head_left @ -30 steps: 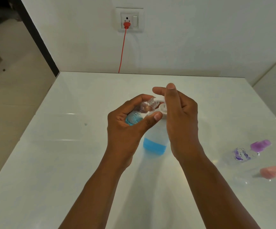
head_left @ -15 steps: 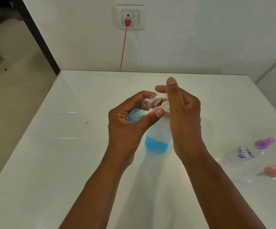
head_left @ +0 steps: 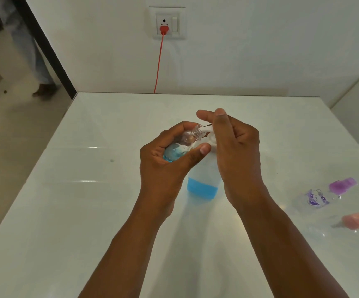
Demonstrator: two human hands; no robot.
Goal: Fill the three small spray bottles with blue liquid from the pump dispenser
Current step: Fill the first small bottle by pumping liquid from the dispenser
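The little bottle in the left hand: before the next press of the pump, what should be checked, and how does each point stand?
1. Left hand grips the small bottle: ok.
2. Bottle's open neck meets the pump spout: ok.
3. Right hand sits on the pump head: ok.
4. Room left in the small bottle: ok, only partly blue.
5. Liquid left in the dispenser: ok, low.
6. Spout tip actually inside the neck: cannot tell.

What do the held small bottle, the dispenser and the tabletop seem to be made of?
Small bottle: clear, probably plastic; blue liquid shows through it.
Dispenser: translucent white, likely plastic; its blue fill line shows through, blurred.
Tabletop: white and glossy, reflecting light streaks; stone, glass or laminate, unclear which.
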